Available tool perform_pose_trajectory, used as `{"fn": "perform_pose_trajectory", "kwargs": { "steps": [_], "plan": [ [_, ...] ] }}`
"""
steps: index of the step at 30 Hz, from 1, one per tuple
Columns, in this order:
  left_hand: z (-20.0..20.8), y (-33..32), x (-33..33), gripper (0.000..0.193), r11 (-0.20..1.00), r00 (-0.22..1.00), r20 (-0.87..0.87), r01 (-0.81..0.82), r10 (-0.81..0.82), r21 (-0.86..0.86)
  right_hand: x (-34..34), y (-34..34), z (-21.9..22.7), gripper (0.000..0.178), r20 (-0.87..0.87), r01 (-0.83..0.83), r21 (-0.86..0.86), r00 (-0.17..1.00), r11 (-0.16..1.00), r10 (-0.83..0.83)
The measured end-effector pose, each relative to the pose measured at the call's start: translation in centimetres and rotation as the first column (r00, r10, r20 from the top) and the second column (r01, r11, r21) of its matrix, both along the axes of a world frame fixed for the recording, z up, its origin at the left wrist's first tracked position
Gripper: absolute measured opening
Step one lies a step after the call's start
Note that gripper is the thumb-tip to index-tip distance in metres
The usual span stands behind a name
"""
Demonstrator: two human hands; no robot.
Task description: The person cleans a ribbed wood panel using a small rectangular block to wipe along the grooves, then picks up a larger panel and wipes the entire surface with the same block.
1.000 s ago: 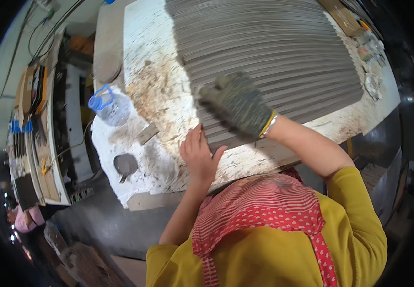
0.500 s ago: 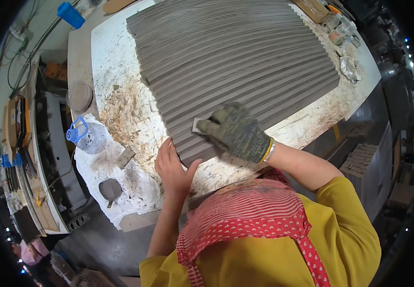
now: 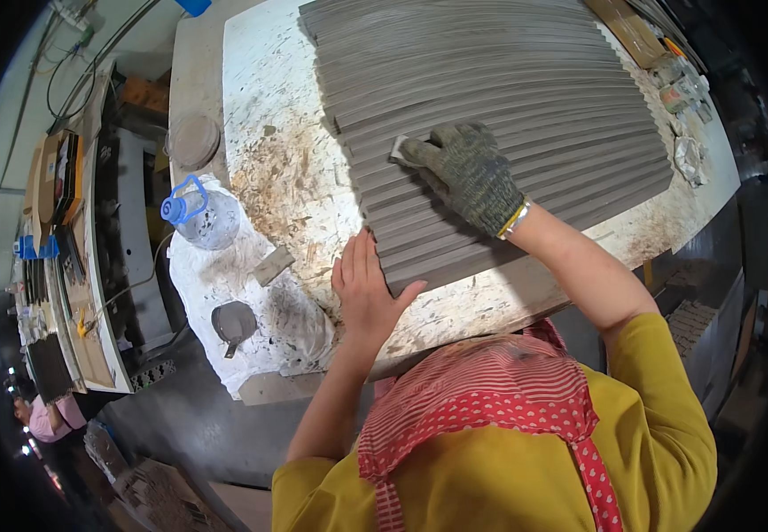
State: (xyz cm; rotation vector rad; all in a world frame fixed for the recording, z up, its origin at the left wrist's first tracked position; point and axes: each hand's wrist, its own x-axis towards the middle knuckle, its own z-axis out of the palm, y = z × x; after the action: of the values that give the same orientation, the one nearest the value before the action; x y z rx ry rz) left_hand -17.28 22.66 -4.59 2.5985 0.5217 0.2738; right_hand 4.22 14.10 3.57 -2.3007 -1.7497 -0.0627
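A broad block of grey-brown wood-grained strips (image 3: 499, 93) lies side by side across the table. My right hand (image 3: 470, 173), in a dark green knitted glove, pinches a small whitish pad (image 3: 397, 148) over the strips near their left edge. The pad's underside is hidden, so I cannot tell its exact kind. Bare and with fingers stretched out, my left hand (image 3: 369, 288) rests against the near left corner of the strips, thumb apart along the front edge.
On white cloth (image 3: 300, 332) at the left stand a clear jug with a blue handle (image 3: 209, 222), a greyish block (image 3: 273, 265) and a dark round cup (image 3: 235, 323). A round lidded tub (image 3: 194, 140) sits behind. Small jars (image 3: 681, 91) and crumpled foil (image 3: 689, 160) lie far right.
My right hand has moved the pad farther away across the strips. My left hand stays at the near corner. The whole view has shifted, so the table appears farther right and higher.
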Motion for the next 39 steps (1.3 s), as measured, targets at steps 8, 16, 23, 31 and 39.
{"fn": "perform_pose_trajectory", "kwargs": {
  "steps": [8,16,23,31,39],
  "plan": [
    [0.2,0.0,-0.1,0.101,0.998,0.999,-0.031,-0.038,0.036,-0.046,-0.5,4.4,-1.3,0.030,0.010,-0.094,0.071,0.996,0.993,0.093],
    [0.2,0.1,0.4,0.101,0.996,1.000,-0.028,-0.017,0.015,-0.085,-0.2,5.0,-1.5,0.030,0.072,-0.100,0.170,0.993,0.980,0.089],
    [-0.6,0.1,-0.5,0.097,0.998,0.999,0.012,-0.036,0.036,0.044,3.0,-0.2,-1.8,0.045,0.112,0.008,0.098,0.993,0.995,-0.019],
    [0.0,-0.1,0.2,0.093,0.997,0.999,0.024,0.022,-0.023,0.067,-1.1,-2.4,-2.0,0.033,0.017,-0.015,0.181,1.000,0.983,0.012],
    [0.8,-0.6,0.5,0.094,1.000,0.999,-0.049,-0.021,0.020,-0.018,7.7,-8.7,0.3,0.030,0.220,0.298,0.114,0.923,0.948,-0.317]
  ]
}}
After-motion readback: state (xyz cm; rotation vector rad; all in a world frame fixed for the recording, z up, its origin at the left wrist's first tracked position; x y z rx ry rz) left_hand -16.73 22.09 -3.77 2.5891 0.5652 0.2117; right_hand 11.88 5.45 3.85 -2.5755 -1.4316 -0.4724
